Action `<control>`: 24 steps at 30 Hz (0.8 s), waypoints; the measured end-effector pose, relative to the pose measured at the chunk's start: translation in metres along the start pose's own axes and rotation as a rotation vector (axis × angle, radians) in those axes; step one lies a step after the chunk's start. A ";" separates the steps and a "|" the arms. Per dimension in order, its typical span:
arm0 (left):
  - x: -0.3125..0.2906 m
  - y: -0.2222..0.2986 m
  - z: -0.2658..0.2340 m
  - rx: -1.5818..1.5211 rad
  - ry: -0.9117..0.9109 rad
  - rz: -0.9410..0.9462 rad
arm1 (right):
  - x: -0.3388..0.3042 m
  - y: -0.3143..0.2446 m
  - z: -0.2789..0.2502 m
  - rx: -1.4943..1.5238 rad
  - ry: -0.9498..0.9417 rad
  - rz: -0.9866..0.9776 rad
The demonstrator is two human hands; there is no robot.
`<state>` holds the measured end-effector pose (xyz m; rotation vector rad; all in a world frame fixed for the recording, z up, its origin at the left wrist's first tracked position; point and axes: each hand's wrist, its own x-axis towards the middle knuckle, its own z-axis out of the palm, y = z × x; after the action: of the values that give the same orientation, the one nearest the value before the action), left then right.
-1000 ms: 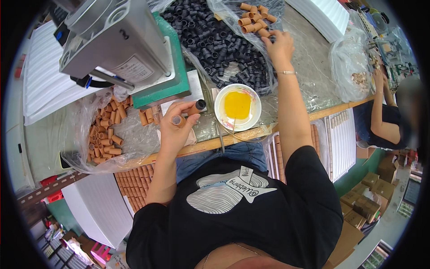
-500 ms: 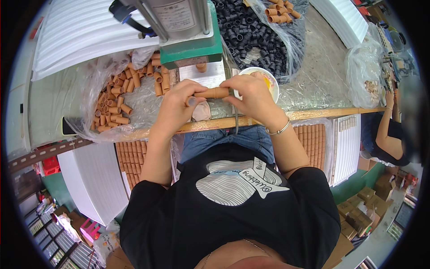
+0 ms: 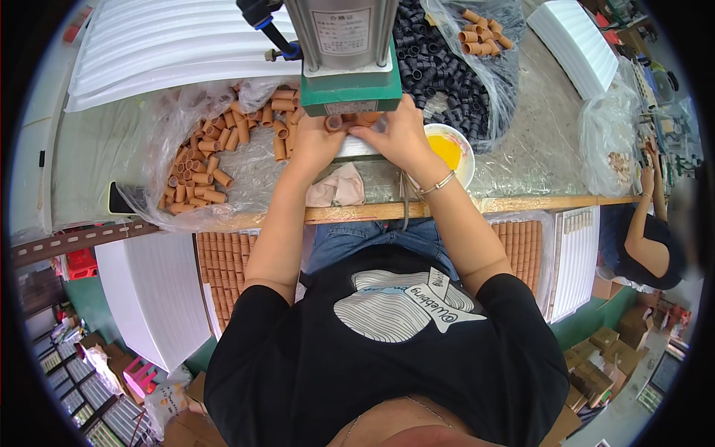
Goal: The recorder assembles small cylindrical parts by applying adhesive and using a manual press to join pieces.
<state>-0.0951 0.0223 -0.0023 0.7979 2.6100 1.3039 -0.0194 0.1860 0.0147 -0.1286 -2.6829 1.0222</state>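
Both of my hands reach under the green head [image 3: 350, 95] of a bench press. My left hand [image 3: 316, 149] is closed, with a short brown tube [image 3: 333, 124] between its fingers, open end showing. Close beside it, my right hand [image 3: 406, 138] is closed around a brown tubular piece [image 3: 367, 118] below the press head. The hands and the press partly hide that piece, so I cannot tell whether it touches the tooling. A white plate [image 3: 357, 147] shows under my hands. Near my wrists lies a pale pink cloth [image 3: 339, 186].
Loose brown tubes [image 3: 199, 179] lie on plastic film at left. Black fittings [image 3: 447, 82] are heaped behind at right, with more brown tubes [image 3: 484, 37] beyond. A bowl [image 3: 468, 160] holds something yellow. The wooden table edge [image 3: 447, 207] runs before me. Another person [image 3: 644, 238] works far right.
Both hands moved forward from the table edge, carrying the brown pieces under the press head. My right hand no longer covers the bowl. The view shifted slightly.
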 end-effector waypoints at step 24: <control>-0.071 0.033 0.010 -0.543 -0.107 0.009 | -0.062 -0.031 -0.024 0.371 -0.028 0.098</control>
<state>-0.0177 0.0093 0.0076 0.7505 2.0143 1.7932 0.0477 0.1674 0.0394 -0.1744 -2.4782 1.5401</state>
